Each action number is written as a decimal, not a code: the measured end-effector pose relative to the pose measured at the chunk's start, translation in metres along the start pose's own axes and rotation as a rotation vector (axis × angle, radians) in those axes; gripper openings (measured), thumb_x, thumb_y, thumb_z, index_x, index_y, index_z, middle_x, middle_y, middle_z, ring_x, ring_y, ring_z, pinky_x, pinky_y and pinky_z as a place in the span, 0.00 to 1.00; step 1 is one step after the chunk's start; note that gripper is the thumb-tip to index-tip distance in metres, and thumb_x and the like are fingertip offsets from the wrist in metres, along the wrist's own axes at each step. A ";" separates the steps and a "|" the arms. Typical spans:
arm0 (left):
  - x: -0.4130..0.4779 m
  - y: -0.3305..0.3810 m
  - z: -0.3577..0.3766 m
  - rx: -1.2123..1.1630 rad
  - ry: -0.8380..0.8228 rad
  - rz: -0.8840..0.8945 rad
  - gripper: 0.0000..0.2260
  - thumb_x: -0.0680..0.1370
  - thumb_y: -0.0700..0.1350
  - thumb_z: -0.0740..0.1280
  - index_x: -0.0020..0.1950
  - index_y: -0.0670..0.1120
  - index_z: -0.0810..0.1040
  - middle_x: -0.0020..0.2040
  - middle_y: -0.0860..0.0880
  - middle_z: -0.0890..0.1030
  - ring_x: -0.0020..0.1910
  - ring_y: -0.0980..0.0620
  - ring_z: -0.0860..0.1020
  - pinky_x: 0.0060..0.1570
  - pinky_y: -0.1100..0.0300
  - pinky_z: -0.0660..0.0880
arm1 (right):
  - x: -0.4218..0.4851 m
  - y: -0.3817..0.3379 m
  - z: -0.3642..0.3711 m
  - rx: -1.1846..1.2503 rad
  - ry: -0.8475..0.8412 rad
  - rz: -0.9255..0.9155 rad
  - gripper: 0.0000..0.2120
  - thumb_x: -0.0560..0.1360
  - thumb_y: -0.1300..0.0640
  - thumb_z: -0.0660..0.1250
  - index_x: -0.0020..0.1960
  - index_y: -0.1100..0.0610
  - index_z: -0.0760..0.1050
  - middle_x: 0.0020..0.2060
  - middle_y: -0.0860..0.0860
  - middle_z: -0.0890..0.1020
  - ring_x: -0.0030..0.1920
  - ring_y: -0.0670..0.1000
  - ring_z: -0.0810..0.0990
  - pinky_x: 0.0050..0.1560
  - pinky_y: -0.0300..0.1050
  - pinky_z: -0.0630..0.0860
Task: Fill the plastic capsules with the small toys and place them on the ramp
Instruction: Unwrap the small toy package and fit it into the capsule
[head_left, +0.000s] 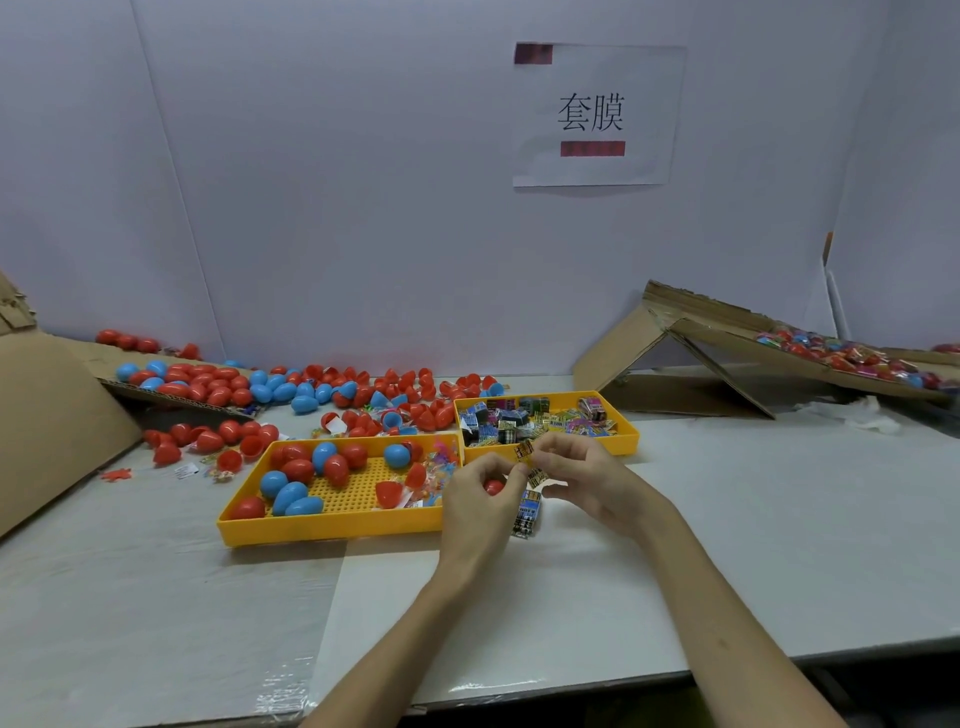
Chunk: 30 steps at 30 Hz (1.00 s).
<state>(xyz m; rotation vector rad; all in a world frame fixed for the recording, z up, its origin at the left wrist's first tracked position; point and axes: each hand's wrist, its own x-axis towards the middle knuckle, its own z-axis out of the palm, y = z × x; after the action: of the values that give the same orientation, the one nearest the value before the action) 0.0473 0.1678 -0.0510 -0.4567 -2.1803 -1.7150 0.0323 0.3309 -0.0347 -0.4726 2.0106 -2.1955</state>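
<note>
- Grip one: left hand (475, 499) curls round red capsule (493, 487); whether its mouth faces up, cannot tell.
- Between the hands: printed strip (527, 512) hangs, long axis 12-to-6, top end at 1 o'clock of the capsule, just beside it.
- Pinch: right hand (582, 475) holds the strip's top between thumb and fingertips; nearer for feeding.
- Target: ramp (737, 345) at 2 o'clock, well apart, right hand's side.

A small packing workstation: white partition walls (311, 182), posted sign (595, 117), sorting trays (332, 525), cardboard ramp (779, 353).
</note>
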 end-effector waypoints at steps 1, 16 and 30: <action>0.000 0.000 0.000 -0.012 -0.005 0.001 0.10 0.79 0.42 0.69 0.38 0.43 0.81 0.32 0.54 0.77 0.32 0.61 0.73 0.34 0.68 0.69 | 0.000 0.001 0.000 -0.009 -0.005 -0.002 0.04 0.73 0.55 0.71 0.43 0.56 0.78 0.38 0.50 0.80 0.42 0.47 0.80 0.43 0.41 0.77; 0.000 0.007 -0.004 -0.225 -0.041 -0.039 0.04 0.79 0.45 0.71 0.47 0.55 0.82 0.32 0.58 0.77 0.30 0.58 0.74 0.28 0.71 0.69 | 0.000 0.002 -0.002 0.041 -0.064 0.111 0.14 0.74 0.49 0.72 0.53 0.58 0.80 0.44 0.54 0.79 0.45 0.51 0.78 0.59 0.55 0.74; 0.003 0.002 -0.005 -0.310 -0.017 -0.124 0.03 0.79 0.44 0.71 0.48 0.45 0.80 0.30 0.52 0.73 0.24 0.58 0.70 0.23 0.66 0.66 | -0.003 -0.004 0.000 0.101 -0.038 0.060 0.11 0.73 0.50 0.73 0.47 0.57 0.78 0.40 0.52 0.80 0.43 0.50 0.79 0.49 0.45 0.78</action>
<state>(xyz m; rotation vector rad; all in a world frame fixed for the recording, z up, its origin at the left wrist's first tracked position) 0.0461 0.1635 -0.0473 -0.4194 -1.9963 -2.1361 0.0355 0.3321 -0.0310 -0.4321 1.8596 -2.2218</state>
